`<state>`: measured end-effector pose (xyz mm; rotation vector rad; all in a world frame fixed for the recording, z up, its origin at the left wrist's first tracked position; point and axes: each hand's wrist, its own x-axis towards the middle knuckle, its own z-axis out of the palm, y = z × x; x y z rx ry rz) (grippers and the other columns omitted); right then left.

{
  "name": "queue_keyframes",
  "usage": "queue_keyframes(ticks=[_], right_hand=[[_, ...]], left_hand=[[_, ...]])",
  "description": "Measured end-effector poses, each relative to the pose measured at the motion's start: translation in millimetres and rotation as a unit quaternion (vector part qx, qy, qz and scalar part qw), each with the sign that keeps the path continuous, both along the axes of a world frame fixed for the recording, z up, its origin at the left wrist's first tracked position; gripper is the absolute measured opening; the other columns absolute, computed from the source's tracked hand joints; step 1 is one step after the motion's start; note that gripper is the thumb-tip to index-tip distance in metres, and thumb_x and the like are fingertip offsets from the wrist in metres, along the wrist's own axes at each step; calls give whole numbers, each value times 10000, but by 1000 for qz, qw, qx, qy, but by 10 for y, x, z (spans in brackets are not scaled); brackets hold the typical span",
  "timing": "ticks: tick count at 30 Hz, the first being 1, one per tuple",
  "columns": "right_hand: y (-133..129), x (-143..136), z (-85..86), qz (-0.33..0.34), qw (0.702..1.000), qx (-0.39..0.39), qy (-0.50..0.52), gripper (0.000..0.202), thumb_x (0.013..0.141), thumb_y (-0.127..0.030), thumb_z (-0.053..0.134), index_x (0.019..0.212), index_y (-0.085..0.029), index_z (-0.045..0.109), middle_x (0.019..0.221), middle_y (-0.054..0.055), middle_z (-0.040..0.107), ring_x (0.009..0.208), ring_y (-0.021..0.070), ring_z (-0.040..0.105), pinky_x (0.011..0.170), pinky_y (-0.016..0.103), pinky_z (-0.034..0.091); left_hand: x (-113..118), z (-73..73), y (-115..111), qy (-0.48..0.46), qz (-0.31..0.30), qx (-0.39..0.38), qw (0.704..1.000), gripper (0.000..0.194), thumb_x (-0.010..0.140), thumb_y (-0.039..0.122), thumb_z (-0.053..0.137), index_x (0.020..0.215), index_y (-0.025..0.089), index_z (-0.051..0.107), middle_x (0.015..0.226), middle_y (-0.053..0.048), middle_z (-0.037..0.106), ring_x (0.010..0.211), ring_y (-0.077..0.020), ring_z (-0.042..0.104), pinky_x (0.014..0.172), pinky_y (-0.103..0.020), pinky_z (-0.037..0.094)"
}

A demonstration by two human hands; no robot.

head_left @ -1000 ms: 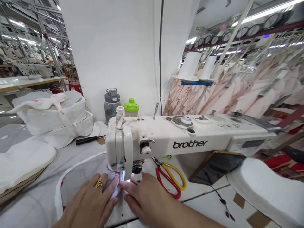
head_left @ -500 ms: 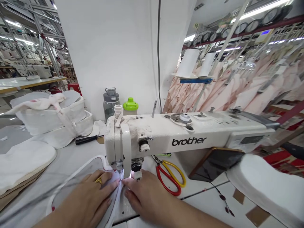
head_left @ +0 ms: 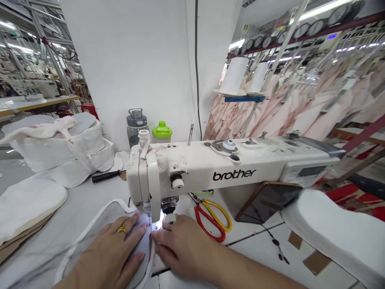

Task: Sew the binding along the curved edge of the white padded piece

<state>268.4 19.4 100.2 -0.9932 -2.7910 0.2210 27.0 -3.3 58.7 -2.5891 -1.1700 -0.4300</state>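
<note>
Fabric [head_left: 99, 224] — a grey panel edged with white binding — is pressed flat on the machine bed, just in front of the needle area, by both hands. The left hand [head_left: 112, 253] is laid palm-down on the panel with fingers [head_left: 136, 228] extended and spread, nothing being gripped; a gold ring [head_left: 121, 229] is worn on it. The right hand [head_left: 183, 251] is set just beside it, flat as well, its fingertips [head_left: 155, 239] pressed against the bound edge where light falls under the presser foot. Above the fingertips the head of a white sewing machine [head_left: 210, 168] is seen. Behind the right hand, red-and-yellow scissors [head_left: 212, 218] are lying on the table [head_left: 255, 249] under the machine arm, and a dark phone [head_left: 264, 200] is propped near them. Farther left, stacked white padded pieces [head_left: 30, 200] and a black-handled screwdriver [head_left: 105, 176] are seen — two water bottles [head_left: 136, 124] stand against the wall behind. Thread cones [head_left: 234, 76] are mounted at the upper right.
</note>
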Motion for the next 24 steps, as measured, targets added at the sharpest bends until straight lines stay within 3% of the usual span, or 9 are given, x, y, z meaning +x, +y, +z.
queue_keyframes(ticks=[3, 6, 11, 14, 19, 24], right_hand=[[-3, -12, -71, -19, 1000, 7, 13, 231, 977, -325, 462, 1047, -229, 660, 901, 44, 673, 824, 216, 598, 664, 323, 381], [-2, -20, -91, -35, 999, 8, 27, 265, 994, -313, 425, 1131, -240, 640, 959, 56, 678, 854, 221, 603, 693, 327, 387], [-6, 18, -18, 14, 1000, 17, -2, 219, 967, -346, 475, 1004, -223, 652, 853, 32, 662, 765, 196, 572, 625, 316, 347], [-16, 27, -16, 35, 999, 25, -8, 206, 943, -363, 506, 993, -232, 657, 812, 11, 651, 706, 180, 545, 581, 318, 310], [-18, -2, -59, -6, 1000, 25, 0, 251, 969, -316, 461, 1125, -239, 643, 895, 23, 685, 763, 197, 574, 596, 322, 316], [-19, -15, -64, 12, 1000, 20, -9, 256, 973, -349, 471, 1126, -245, 648, 880, 22, 682, 745, 198, 567, 585, 325, 300]], left_hand=[[61, 13, 17, -2, 18, 18, 1000, 383, 865, 296, 588, 1236, 228, 656, 1170, -129, 716, 959, -315, 689, 747, -437, 566], [109, 44, 39, -35, 19, 18, 999, 325, 885, 283, 578, 1192, 225, 665, 1118, -115, 725, 940, -289, 678, 757, -422, 562], [-22, 163, 101, -50, -57, -101, 992, 305, 917, 228, 553, 1190, 333, 641, 1174, -20, 707, 1055, -211, 660, 888, -330, 548], [-120, 215, 137, -23, -54, -146, 988, 389, 913, 229, 568, 1274, 371, 605, 1208, -20, 689, 1063, -202, 659, 832, -281, 564], [-149, 147, 165, -66, -47, -147, 986, 380, 932, 228, 547, 1285, 355, 612, 1215, -35, 667, 1083, -210, 629, 873, -297, 547], [-161, 93, 204, -100, -60, -155, 981, 316, 988, 219, 477, 1222, 349, 646, 1282, -43, 620, 1206, -230, 554, 984, -364, 495]])
